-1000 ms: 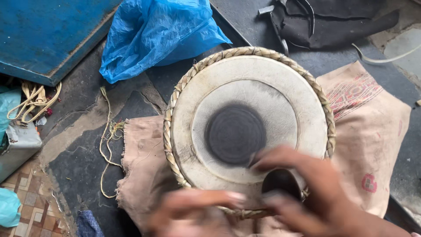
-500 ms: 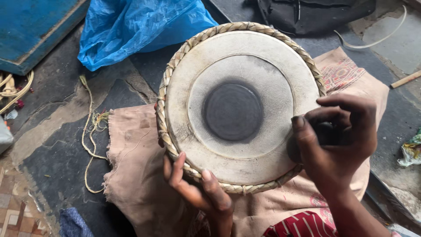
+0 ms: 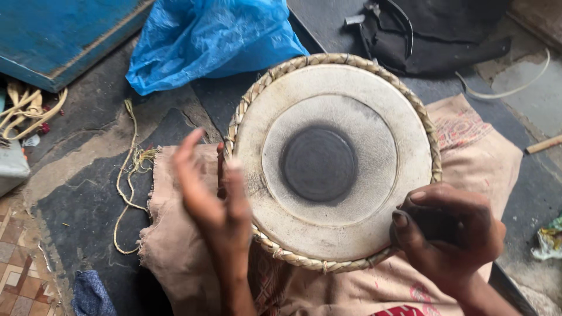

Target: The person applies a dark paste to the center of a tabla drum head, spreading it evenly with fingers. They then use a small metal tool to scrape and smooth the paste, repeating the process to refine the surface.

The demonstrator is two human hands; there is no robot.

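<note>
A round drum head (image 3: 351, 105) faces up at me: pale skin, a dark grey disc in its middle and a braided straw-coloured rim (image 3: 304, 260). It rests on a beige cloth (image 3: 480, 152) spread on the floor. My left hand (image 3: 213, 199) is raised at the drum's left edge, fingers apart and blurred, holding nothing. My right hand (image 3: 451, 234) is curled at the lower right rim, fingers closed around a small dark object that I cannot make out.
A crumpled blue plastic bag (image 3: 216, 41) lies beyond the drum, a black bag (image 3: 433, 35) to its right. A blue board (image 3: 64, 35) sits at top left. Loose yellow cord (image 3: 132, 169) trails over the dark floor on the left.
My left hand has moved from under the drum's near rim up to its left edge. My right hand has dropped slightly along the right rim. The view shifted a little.
</note>
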